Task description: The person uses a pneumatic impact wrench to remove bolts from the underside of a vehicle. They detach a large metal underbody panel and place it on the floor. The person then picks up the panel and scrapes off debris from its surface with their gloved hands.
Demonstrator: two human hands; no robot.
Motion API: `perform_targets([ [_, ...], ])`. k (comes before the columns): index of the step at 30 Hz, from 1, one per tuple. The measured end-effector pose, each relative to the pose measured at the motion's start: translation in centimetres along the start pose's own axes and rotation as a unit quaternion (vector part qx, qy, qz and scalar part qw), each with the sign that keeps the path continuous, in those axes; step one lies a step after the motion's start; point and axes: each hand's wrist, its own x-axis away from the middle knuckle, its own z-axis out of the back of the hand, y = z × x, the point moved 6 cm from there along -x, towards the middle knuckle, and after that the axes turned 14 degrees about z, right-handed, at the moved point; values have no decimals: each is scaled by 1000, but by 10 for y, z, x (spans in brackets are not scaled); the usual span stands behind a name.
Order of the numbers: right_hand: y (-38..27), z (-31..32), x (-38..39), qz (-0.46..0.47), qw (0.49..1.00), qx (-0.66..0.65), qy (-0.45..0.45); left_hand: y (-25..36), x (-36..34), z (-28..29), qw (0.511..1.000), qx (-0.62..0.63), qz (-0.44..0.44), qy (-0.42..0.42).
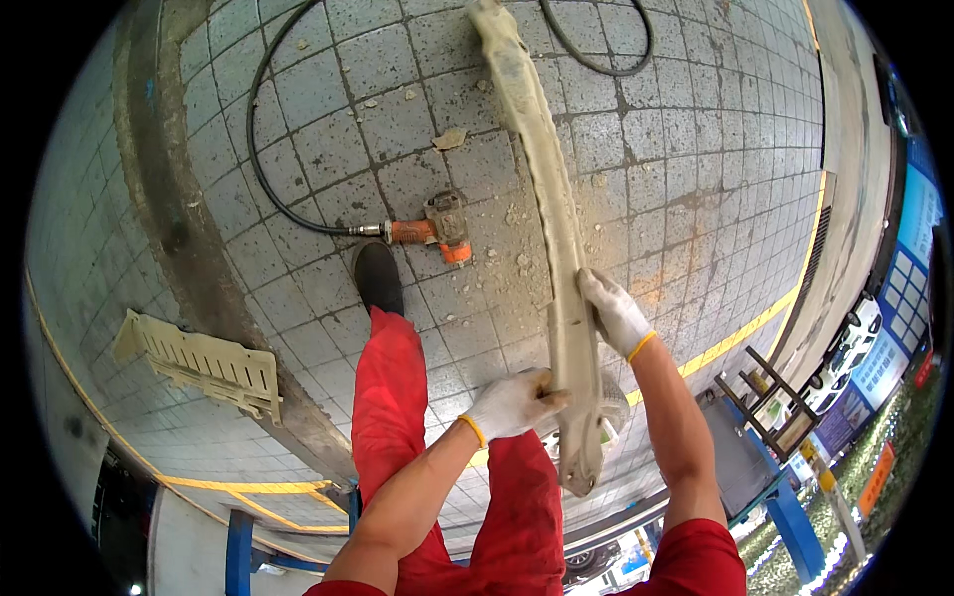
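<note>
I hold a long, curved, dusty beige plastic panel strip [545, 169] that runs from the top of the view down to my lap. My left hand [509, 402], in a white glove with a yellow cuff, grips its lower part from the left. My right hand [614, 313], gloved the same way, clasps its right edge a little higher. The strip's lower end [581, 467] hangs just below my hands, above my red trousers [397, 387].
An orange air tool [437, 228] on a black hose [260, 139] lies on the grey tiled floor beside my black shoe [378, 278]. A beige ribbed panel [204, 363] rests at the left. A blue metal stand [765, 437] is at the lower right.
</note>
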Motion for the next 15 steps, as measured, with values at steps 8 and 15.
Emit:
perform_targets([
  [8, -4, -32, 8, 10, 998, 64, -2, 20, 11, -4, 997, 42, -41, -42],
  [15, 8, -26, 20, 124, 991, 15, 40, 38, 15, -15, 990, -102, -96, -5],
])
